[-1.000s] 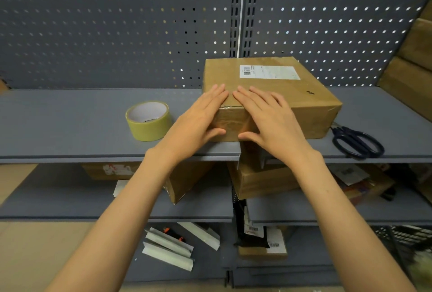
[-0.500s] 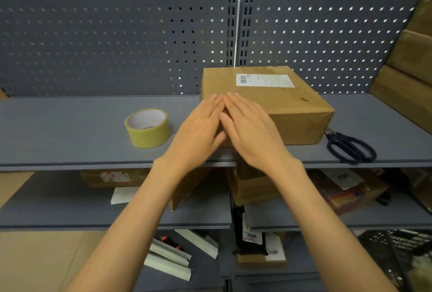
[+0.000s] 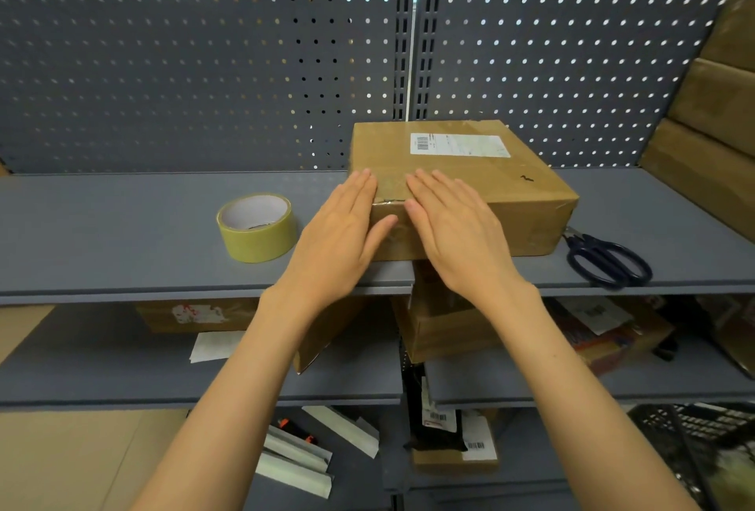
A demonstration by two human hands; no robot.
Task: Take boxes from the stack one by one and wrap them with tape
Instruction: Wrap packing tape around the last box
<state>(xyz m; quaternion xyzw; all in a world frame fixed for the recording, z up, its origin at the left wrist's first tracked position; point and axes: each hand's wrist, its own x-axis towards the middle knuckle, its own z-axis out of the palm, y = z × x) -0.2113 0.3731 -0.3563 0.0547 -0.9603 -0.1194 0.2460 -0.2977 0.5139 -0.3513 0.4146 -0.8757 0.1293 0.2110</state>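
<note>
Here, in the head view, the cardboard box (image 3: 482,187) sits flat on the grey top shelf (image 3: 122,232), and everything else is placed from it. A white shipping label (image 3: 459,144) lies on its top face toward the far edge, and a small dark mark shows near its right top corner.

Both hands are released, fingers straight and held together, pressing flat on the box at its near left corner. The left hand (image 3: 341,236) lies over the corner itself, fingertips on the top face and thumb against the near side face. The right hand (image 3: 453,228) rests just beside it to the right, fingers on the top face and palm over the near edge. The two hands do not touch; a narrow strip of glossy tape shows along the box edge between them.

Left of the box, apart from it on the same shelf, a yellowish tape roll (image 3: 257,226) lies on its flat side. Right of the box, close to its near right corner, lie dark-handled scissors (image 3: 604,257). Further right, a stack of brown boxes (image 3: 715,110) rises along the frame edge. Behind the box stands a grey perforated back panel (image 3: 204,61). Below it, lower shelves hold more cardboard boxes and loose labels.
</note>
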